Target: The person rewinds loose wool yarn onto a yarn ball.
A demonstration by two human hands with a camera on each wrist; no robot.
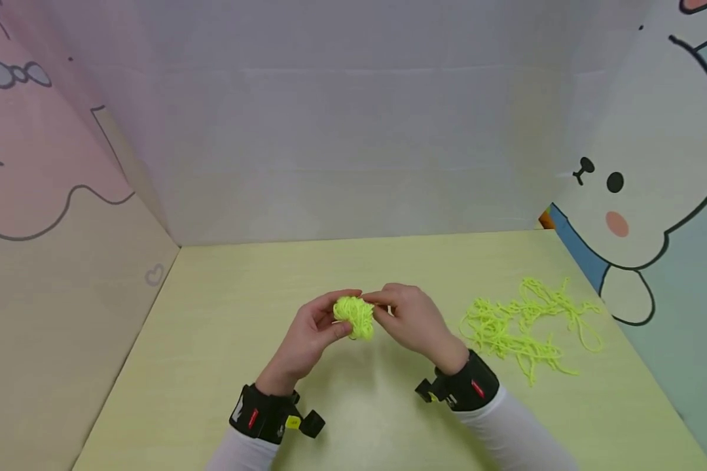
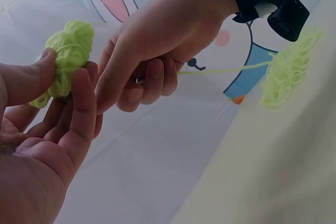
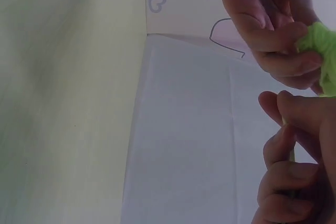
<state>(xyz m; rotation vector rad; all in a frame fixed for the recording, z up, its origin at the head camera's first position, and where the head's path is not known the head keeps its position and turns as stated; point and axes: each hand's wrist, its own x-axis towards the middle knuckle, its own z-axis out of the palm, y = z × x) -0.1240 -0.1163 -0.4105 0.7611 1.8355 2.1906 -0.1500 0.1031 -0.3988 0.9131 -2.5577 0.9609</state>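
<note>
A small wound ball of neon yellow-green yarn (image 1: 355,316) is pinched between the thumb and fingers of my left hand (image 1: 313,333), above the middle of the table. Close against its right side, my right hand (image 1: 414,322) grips a strand of the same yarn with curled fingers. In the left wrist view that strand (image 2: 226,70) runs from the right hand out to a loose heap of yarn (image 2: 290,72). The right wrist view shows the ball (image 3: 321,56) only in part, at the frame's edge, with the left fingers around it.
The loose, tangled yarn (image 1: 518,327) lies spread on the right of the pale yellow table (image 1: 224,281). A white sheet (image 1: 342,144) stands behind the table, with cartoon-printed panels at left and right. Each wrist wears a black camera band (image 1: 468,383).
</note>
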